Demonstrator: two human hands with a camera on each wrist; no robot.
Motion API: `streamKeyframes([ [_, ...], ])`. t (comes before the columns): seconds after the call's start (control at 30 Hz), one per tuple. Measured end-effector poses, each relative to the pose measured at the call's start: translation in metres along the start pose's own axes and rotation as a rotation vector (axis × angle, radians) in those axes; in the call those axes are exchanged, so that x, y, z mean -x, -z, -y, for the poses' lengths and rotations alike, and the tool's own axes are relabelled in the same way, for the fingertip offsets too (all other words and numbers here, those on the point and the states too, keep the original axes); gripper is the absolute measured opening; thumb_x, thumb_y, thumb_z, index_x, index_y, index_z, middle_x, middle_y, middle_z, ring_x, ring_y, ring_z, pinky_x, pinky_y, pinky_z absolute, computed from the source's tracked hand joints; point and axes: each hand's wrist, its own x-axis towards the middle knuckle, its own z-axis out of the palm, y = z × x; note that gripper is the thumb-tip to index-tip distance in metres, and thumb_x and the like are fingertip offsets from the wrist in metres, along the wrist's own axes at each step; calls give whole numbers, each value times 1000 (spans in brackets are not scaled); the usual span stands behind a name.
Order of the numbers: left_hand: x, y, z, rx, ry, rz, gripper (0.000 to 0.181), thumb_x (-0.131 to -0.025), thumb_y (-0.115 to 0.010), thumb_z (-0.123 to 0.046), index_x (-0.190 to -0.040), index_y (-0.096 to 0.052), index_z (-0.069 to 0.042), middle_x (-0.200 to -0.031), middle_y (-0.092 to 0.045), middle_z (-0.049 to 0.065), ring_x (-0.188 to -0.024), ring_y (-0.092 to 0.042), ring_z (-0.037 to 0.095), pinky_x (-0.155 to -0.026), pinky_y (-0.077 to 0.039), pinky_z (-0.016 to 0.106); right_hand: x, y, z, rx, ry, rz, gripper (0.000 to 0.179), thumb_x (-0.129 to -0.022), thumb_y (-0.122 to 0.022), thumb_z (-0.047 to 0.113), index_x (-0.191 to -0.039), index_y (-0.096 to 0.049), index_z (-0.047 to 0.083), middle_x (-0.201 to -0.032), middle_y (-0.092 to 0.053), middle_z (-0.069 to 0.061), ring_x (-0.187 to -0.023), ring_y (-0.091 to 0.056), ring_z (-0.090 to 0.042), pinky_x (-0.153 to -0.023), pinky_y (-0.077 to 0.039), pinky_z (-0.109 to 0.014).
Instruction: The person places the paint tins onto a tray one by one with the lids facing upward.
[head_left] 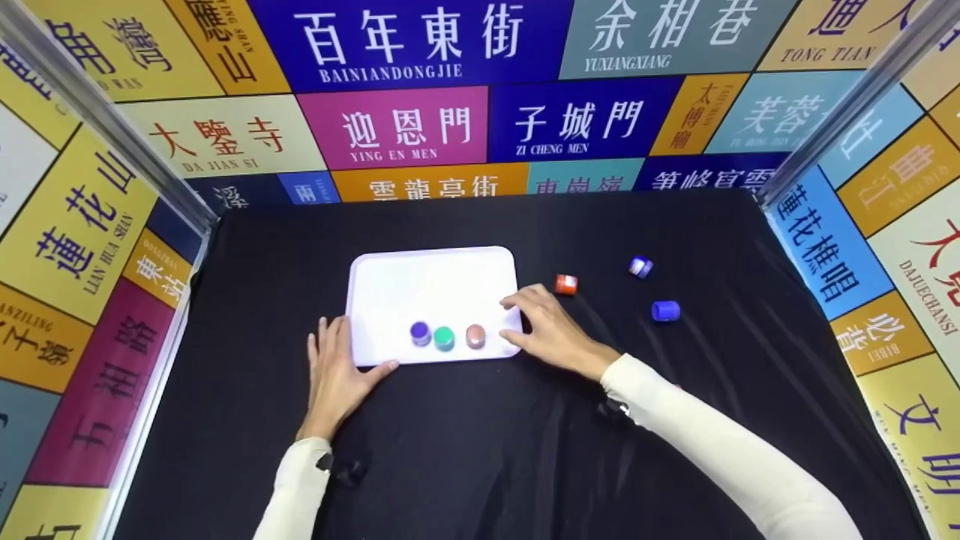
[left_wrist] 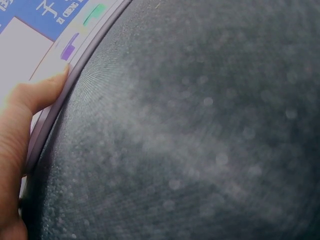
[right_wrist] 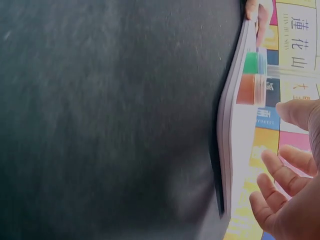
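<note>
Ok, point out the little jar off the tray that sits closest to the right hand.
The orange-red jar, just beyond the right hand by the tray corner; the two blue jars lie farther right.

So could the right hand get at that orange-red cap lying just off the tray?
Probably yes. The right hand rests at the tray's right edge, and the orange-red cap lies on bare black cloth just beyond its fingers, with nothing between them.

We see a white rect. tray (head_left: 431,285) flat on black cloth, its near-left corner touching our left-hand fingers, right edge under our right fingertips. On it, 3 small jars upright in a row: purple (head_left: 421,333), green (head_left: 444,338), brown (head_left: 475,336), the brown one just beside our right thumb.
</note>
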Motion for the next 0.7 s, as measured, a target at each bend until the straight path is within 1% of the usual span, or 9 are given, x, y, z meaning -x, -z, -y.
streamKeyframes([
  [0.1, 0, 1, 0, 0, -1, -1, 122, -81, -91, -62, -166, -36, 7, -168, -39, 31, -166, -15, 53, -136, 0, 64, 1, 6, -4, 13, -2, -8, 43, -93, -88, 18, -129, -73, -2, -122, -74, -10, -122, -59, -32, -109, -49, -48],
  [0.3, 1, 1, 0, 0, -5, -3, 123, -81, -90, -63, -166, -36, 7, -168, -39, 31, -166, -14, 53, -136, 0, 64, 5, 17, -11, 35, 6, -28, 43, -92, -89, 17, -126, -74, -2, -118, -75, -14, -118, -60, -33, -105, -51, -50],
  [0.37, 1, 0, 0, 0, -6, -6, 123, -81, -90, -64, -166, -36, 8, -168, -39, 31, -166, -14, 53, -136, -1, 65, 6, 21, -13, 45, -9, -26, 42, -92, -89, 18, -126, -74, -2, -118, -75, -14, -118, -60, -33, -106, -50, -51],
  [0.43, 2, 0, 0, 0, -8, -9, 123, -81, -90, -63, -166, -36, 7, -168, -39, 31, -166, -15, 53, -135, -1, 66, 7, 24, -17, 57, -29, -21, 43, -93, -89, 19, -127, -74, -1, -119, -74, -13, -119, -59, -33, -112, -48, -53],
  [0.53, 2, 0, 0, 0, -12, -11, 124, -81, -90, -64, -166, -36, 7, -168, -40, 31, -166, -15, 53, -135, -1, 66, 8, 29, -21, 61, -64, -15, 44, -94, -89, 20, -130, -73, -1, -122, -74, -12, -122, -57, -33, -114, -46, -55],
  [0.6, 2, 0, 0, -1, -12, -9, 124, -81, -90, -64, -166, -36, 7, -168, -40, 30, -166, -15, 52, -135, -1, 66, 9, 33, -25, 55, -81, -16, 45, -94, -89, 20, -131, -73, -1, -123, -74, -14, -124, -56, -34, -114, -46, -55],
  [0.7, 1, 0, 0, -5, -10, -3, 124, -81, -90, -64, -167, -35, 7, -168, -39, 30, -166, -14, 52, -135, -1, 65, 10, 38, -31, 40, -96, -29, 46, -94, -89, 18, -132, -72, -2, -124, -73, -18, -124, -55, -35, -109, -47, -52],
])
